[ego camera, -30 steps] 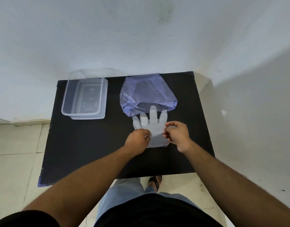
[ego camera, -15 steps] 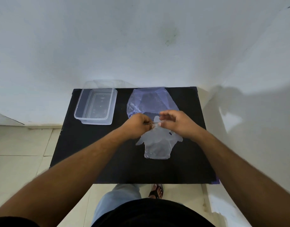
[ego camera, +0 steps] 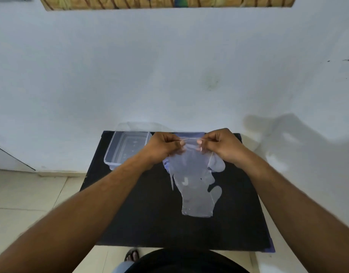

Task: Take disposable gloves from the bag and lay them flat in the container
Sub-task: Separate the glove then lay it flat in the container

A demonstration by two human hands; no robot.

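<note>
Black table (ego camera: 142,209) against the wall, clear container (ego camera: 128,149) at its back left corner, nothing in it yet far as I can tell. Purple bag is mostly hidden behind my hands now, only an edge shows (ego camera: 191,133).

What's changed: a sec ago the glove (ego camera: 195,186) lay flat on the table w/ fingers pointing at the bag. Now it's lifted & hanging off my pinch, wide end trailing down toward me, lower part prob still brushing the table, can't tell for sure. Both hands have come up & away from me, toward the bag.

Left hand (ego camera: 162,147) closed, thumb & forefinger pinching the glove's top edge on the left. Right hand (ego camera: 222,147) same, pinching the top edge on the right. Film stretched taut btwn the two.

Looks like more than one layer hanging there, so I may be separating gloves. Meaning: glove's out of the bag, under control, but not placed. Next it has to travel left to the container & go down flat. Thin film, will likely fold or cling.
</note>
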